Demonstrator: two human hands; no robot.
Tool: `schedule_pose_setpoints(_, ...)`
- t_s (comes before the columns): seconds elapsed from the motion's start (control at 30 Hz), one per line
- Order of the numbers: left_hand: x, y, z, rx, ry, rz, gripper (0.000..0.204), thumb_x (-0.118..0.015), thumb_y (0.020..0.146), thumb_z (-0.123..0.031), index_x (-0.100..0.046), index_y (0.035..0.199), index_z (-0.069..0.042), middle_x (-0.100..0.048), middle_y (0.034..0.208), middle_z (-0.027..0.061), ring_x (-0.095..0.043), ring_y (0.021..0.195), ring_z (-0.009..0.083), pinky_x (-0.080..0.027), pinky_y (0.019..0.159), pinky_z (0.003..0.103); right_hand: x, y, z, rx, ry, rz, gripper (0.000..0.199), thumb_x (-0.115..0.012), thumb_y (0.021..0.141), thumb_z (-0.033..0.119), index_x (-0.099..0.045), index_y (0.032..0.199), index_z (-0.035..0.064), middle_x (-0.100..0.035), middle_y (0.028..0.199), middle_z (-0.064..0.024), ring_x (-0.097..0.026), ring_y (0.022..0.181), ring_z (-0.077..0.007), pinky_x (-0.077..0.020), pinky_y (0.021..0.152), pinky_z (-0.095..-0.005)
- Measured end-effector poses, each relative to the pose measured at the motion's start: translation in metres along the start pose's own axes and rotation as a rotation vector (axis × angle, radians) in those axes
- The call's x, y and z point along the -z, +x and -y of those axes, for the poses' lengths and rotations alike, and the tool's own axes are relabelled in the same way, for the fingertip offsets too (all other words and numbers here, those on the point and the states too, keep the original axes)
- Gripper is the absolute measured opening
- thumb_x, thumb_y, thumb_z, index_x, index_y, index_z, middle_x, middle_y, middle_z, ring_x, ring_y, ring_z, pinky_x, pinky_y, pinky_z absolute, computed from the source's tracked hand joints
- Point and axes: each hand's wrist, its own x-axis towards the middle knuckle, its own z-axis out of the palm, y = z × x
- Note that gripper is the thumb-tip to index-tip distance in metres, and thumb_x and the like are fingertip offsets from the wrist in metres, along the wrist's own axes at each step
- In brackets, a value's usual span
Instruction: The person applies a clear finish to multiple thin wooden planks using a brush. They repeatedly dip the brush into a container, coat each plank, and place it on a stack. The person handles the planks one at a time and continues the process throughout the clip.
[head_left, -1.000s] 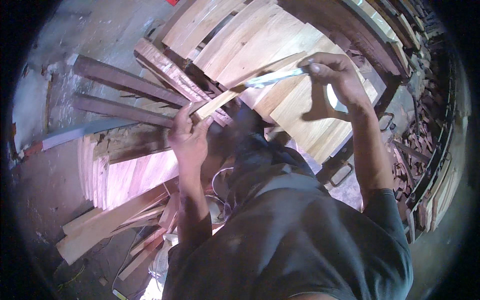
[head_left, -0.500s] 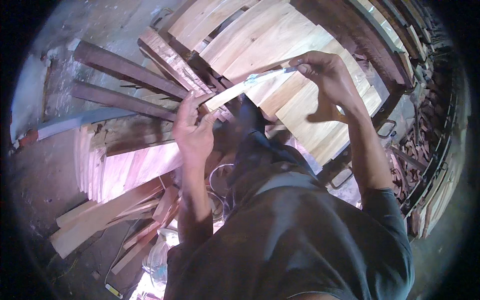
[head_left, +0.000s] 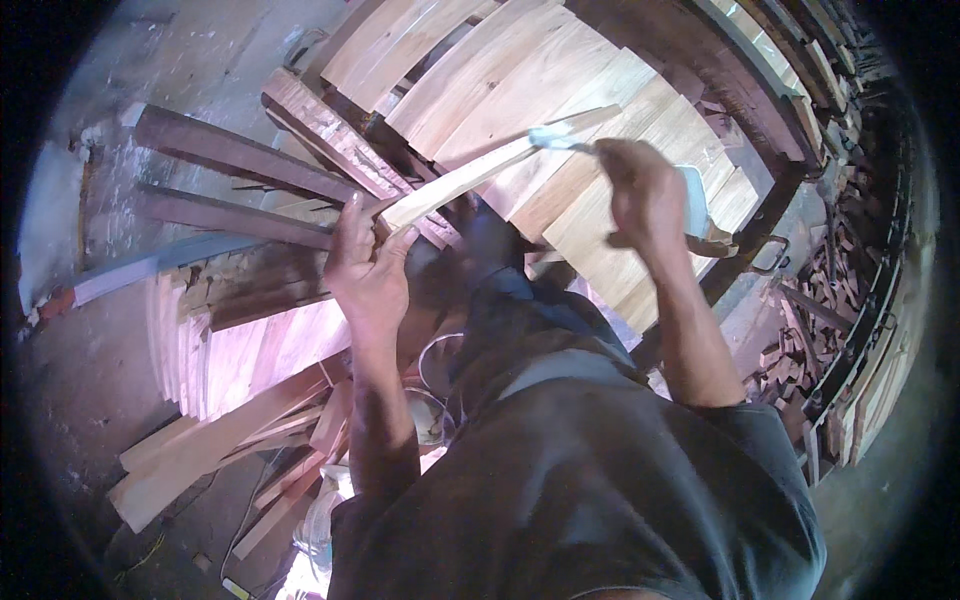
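My left hand (head_left: 368,268) grips the near end of a pale wood strip (head_left: 480,170), held up over the stacked boards (head_left: 560,90). My right hand (head_left: 645,195) is fisted around a brush (head_left: 556,138) (bristles touching the strip's far end).

Materials and finish: mostly bare wood, matt throughout.

Your left hand (head_left: 368,272) grips a pale wood strip (head_left: 470,180), sawn and unvarnished, its face dry and matt. Your right hand (head_left: 645,195) holds a brush (head_left: 560,140) with light bristles that look wet and faintly glossy; handle material unclear. Far right, the stacked planks (head_left: 560,110) are light raw timber with visible grain and no sheen. Far left, the dark boards (head_left: 225,155) look rough and weathered. Near left, the pinkish board stack (head_left: 240,350) shows rough sawn ends. The concrete floor (head_left: 150,60) is grey, dusty, uneven. Your shirt (head_left: 580,480) is dark matt cloth.
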Motion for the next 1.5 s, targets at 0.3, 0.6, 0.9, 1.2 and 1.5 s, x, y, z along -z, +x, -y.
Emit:
schedule_pose_setpoints(0.3, 0.022, 0.0, 0.009, -0.225, 0.682, 0.053, 0.053, -0.073, 0.081, 0.0, -0.054, 0.129, 0.005, -0.063, 0.121, 0.0178, -0.062, 0.109, 0.0207, -0.052, 0.089, 0.033, 0.001, -0.047, 0.112, 0.232, 0.621, 0.065, 0.022, -0.067, 0.084, 0.003, -0.069, 0.106, 0.0012, -0.059, 0.074, -0.0085, -0.058, 0.064, -0.021, -0.0461, 0.056, -0.0349)
schedule_pose_setpoints(0.6, 0.022, -0.004, 0.018, -0.226, 0.754, -0.001, 0.055, -0.076, 0.081, -0.016, -0.055, 0.127, 0.007, -0.054, 0.138, 0.0205, -0.057, 0.118, 0.0321, -0.043, 0.102, 0.038, -0.039, -0.106, -0.101, -0.555, 0.902, 0.132, 0.019, -0.063, 0.094, 0.009, -0.071, 0.107, -0.001, -0.064, 0.082, -0.0016, -0.055, 0.074, -0.0095, -0.0451, 0.068, -0.0244)
schedule_pose_setpoints(0.9, 0.027, -0.001, 0.025, -0.136, 0.699, 0.046, 0.057, -0.073, 0.084, -0.008, -0.05, 0.134, 0.008, -0.059, 0.126, 0.0152, -0.057, 0.11, 0.0208, -0.045, 0.097, 0.032, 0.021, -0.146, -0.203, -0.32, 0.234, 0.173, 0.016, -0.07, 0.086, 0.011, -0.073, 0.1, 0.0036, -0.069, 0.087, -0.0123, -0.063, 0.081, -0.0217, -0.0497, 0.075, -0.0336)
schedule_pose_setpoints(1.2, 0.025, -0.004, 0.027, -0.191, 0.362, -0.039, 0.061, -0.075, 0.083, -0.005, -0.048, 0.135, 0.012, -0.056, 0.135, 0.0231, -0.058, 0.119, 0.0273, -0.046, 0.102, 0.035, 0.091, -0.157, -0.221, -0.624, 0.327, -0.046, 0.02, -0.067, 0.089, 0.014, -0.072, 0.105, 0.0031, -0.072, 0.089, -0.0124, -0.068, 0.081, -0.0216, -0.0523, 0.075, -0.0341)
schedule_pose_setpoints(1.5, 0.018, -0.015, 0.022, -0.101, 0.046, -0.017, 0.057, -0.074, 0.086, -0.007, -0.05, 0.134, 0.011, -0.057, 0.133, 0.0235, -0.06, 0.115, 0.0276, -0.049, 0.098, 0.036, 0.015, -0.111, -0.196, -0.548, -0.436, -0.089, 0.022, -0.06, 0.086, 0.023, -0.07, 0.101, 0.0103, -0.069, 0.094, -0.0198, -0.068, 0.087, -0.0382, -0.0543, 0.077, -0.0466)
